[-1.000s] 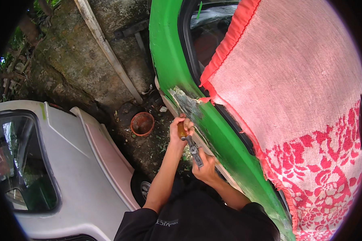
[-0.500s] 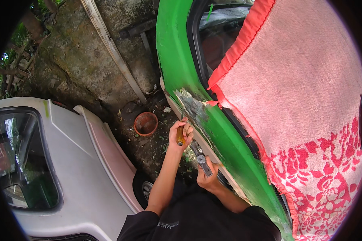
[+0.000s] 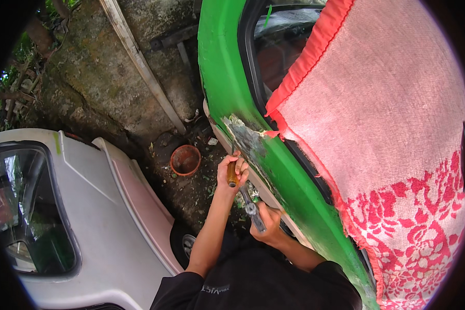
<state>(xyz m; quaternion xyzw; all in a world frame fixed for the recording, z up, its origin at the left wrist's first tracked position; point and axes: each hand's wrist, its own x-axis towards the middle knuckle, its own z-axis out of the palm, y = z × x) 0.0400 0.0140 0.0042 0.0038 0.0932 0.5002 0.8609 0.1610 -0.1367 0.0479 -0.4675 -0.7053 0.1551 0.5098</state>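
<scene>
Here, the left hand (image 3: 232, 173) is clenching a wooden-handled tool (image 3: 233, 174), its tip pressing against the scraped, bare patch (image 3: 247, 138) on the green car body (image 3: 227, 77), just below the window opening. The right hand (image 3: 267, 223) is grasping a metal-headed striking tool, likely a small hammer (image 3: 252, 211), which is lying just below the wooden handle, its head close to the handle's butt end. Both grips are closed firmly around their tools.

From where things are standing, I judge the main risk to be a glancing blow: the two hands are sitting close together, so a strike that is coming in off-line could be landing on the left knuckles. The tip could also be skating off the flaking patch and gouging the sound green paint beside it. The pink and red patterned cloth (image 3: 392, 124) is hanging over the car right beside the patch, and its red edge could be snagging.

On the dirt ground (image 3: 191, 194), between the green car and the white car (image 3: 88, 206), a terracotta pot (image 3: 185, 159) is standing upright; it seems to be holding only soil or debris, though I cannot tell clearly.
</scene>
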